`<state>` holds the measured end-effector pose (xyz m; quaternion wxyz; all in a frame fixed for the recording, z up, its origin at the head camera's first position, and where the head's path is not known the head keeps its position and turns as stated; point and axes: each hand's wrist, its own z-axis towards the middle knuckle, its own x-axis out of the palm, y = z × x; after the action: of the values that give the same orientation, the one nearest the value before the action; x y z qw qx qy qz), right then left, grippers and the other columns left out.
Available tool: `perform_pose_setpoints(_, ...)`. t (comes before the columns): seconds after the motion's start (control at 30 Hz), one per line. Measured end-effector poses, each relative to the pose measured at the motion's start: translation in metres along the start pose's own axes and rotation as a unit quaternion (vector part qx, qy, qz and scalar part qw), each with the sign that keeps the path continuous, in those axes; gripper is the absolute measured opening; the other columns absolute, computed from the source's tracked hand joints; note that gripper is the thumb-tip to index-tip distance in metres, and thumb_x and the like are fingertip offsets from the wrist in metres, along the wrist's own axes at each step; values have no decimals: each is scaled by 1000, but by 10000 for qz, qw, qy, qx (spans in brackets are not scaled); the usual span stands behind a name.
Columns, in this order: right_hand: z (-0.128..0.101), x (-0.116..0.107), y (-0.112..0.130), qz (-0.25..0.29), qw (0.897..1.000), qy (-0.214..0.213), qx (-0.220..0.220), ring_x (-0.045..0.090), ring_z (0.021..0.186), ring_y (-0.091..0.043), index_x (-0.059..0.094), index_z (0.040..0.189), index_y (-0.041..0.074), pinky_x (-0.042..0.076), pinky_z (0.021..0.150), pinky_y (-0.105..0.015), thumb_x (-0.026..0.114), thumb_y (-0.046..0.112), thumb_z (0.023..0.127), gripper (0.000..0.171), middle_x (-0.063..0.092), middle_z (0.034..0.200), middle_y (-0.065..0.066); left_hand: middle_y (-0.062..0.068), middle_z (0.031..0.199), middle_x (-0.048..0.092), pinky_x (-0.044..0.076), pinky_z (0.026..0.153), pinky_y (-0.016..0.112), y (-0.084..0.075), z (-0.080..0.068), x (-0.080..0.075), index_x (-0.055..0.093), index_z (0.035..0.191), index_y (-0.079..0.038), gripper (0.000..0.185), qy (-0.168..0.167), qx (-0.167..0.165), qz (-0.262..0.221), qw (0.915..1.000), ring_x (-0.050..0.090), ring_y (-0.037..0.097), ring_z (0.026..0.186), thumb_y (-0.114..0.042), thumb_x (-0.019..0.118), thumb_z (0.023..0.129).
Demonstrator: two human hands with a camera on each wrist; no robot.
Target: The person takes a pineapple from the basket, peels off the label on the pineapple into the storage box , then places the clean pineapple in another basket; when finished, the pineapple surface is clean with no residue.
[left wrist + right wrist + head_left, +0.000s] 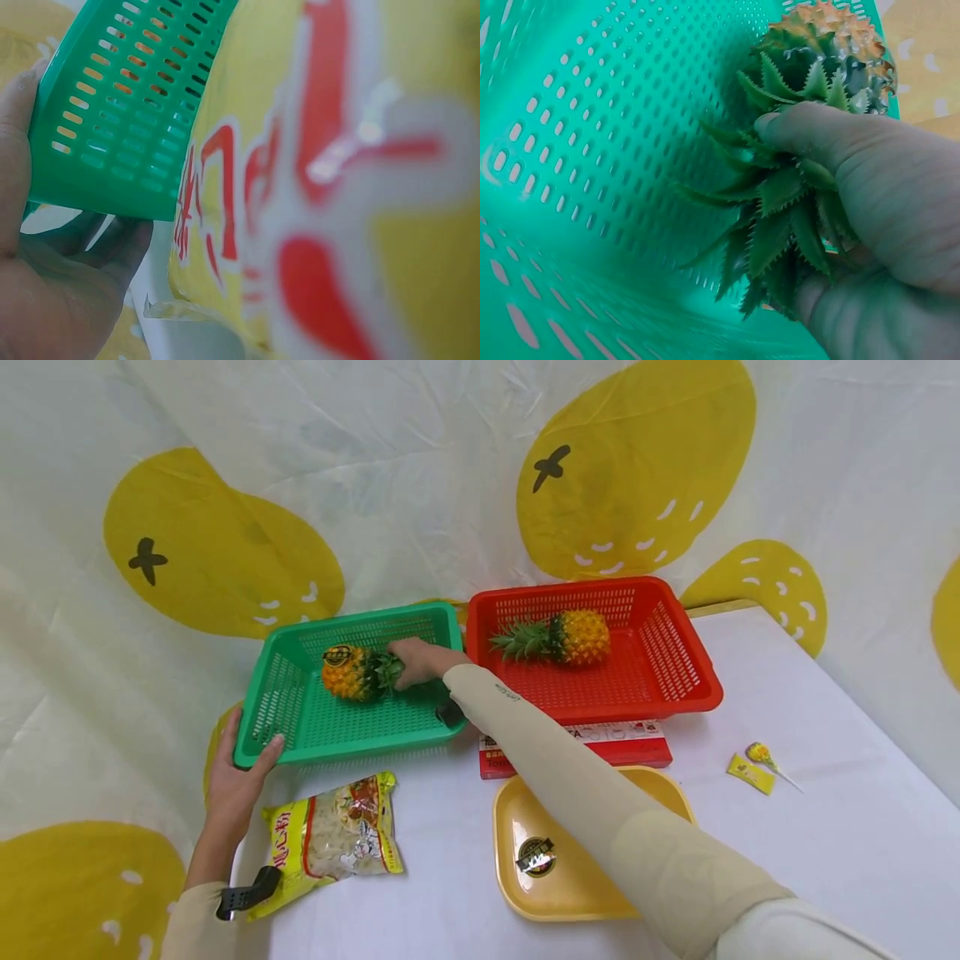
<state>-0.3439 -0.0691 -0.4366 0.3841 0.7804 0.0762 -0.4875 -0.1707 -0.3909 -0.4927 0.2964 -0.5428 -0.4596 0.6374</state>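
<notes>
Head view: the right hand (417, 662) grips the leafy crown of a small orange pineapple (347, 673) lying in the green basket (300, 742), whose corner the left hand (238, 777) holds. Two pineapples, two baskets.

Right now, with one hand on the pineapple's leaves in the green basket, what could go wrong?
1. The right hand grips the small orange pineapple only by its spiky green leaf crown; if lifted, the fruit might swing, or the leaves might prick the fingers.
2. The left hand holds just the front corner of the green perforated plastic basket, so the basket could tip or slide.
3. The yellow snack bag lies close by and could be pushed.
</notes>
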Motion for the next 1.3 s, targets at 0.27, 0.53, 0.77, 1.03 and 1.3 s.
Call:
perform_pose_setpoints(0.27,-12,-9,6,195,9994,-123,-240,37,149,-29,28,165,3,39,116,-39,69,23,105,76,34,167,-14,4,170,26,43,107,23,-1,-3,1,14,170,-43,86,-7,88,45,10000,35,30,141,-40,69,104)
perform_pose_setpoints(0.53,-27,-23,12,115,9983,-216,-529,37,149,-27,30,164,4,37,116,-37,68,23,105,72,35,166,-13,5,172,22,36,118,47,-5,-1,0,12,170,-43,87,39,88,100,9999,30,34,144,-42,68,104)
perform_pose_setpoints(0.77,-40,-29,23,137,9972,-281,-685,38,148,-26,32,163,4,37,116,-36,69,23,104,72,37,165,-12,6,174,17,34,118,50,-5,-4,-2,8,169,-47,88,53,-137,107,9998,28,35,144,-45,68,103)
perform_pose_setpoints(1.03,-52,-33,26,173,9952,-411,-866,42,145,-24,34,163,7,40,113,-35,71,23,103,72,40,164,-10,7,174,16,33,118,59,-5,-6,-3,6,168,-48,90,105,-163,198,9996,27,38,146,-49,67,103)
perform_pose_setpoints(1.3,-71,-38,35,11,9924,-395,-1164,45,141,-22,39,161,7,40,111,-32,73,22,102,70,43,161,-10,9,174,15,33,119,56,-6,-7,-4,4,168,-48,90,122,-245,263,9993,28,38,144,-51,67,103)
